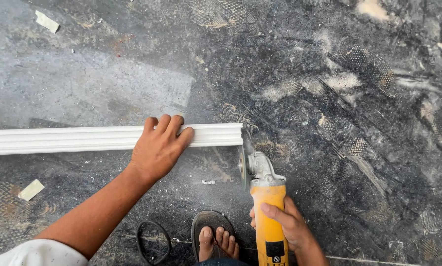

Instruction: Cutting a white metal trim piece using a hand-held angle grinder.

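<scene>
I see the white moulding strip (83,139) lying flat on the dusty floor (329,98), its long axis running left to right, cut end pointing right. My left hand (159,148) presses down on it, fingers draped over. Just past the end, my right hand (287,226) grips the yellow angle grinder (267,207), disc at the strip's tip.

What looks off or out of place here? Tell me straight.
The angle grinder in the right hand meets the end of the white moulding close to a sandalled foot. The left hand pins the moulding. Pale dust and scraps litter the dark floor.
</scene>
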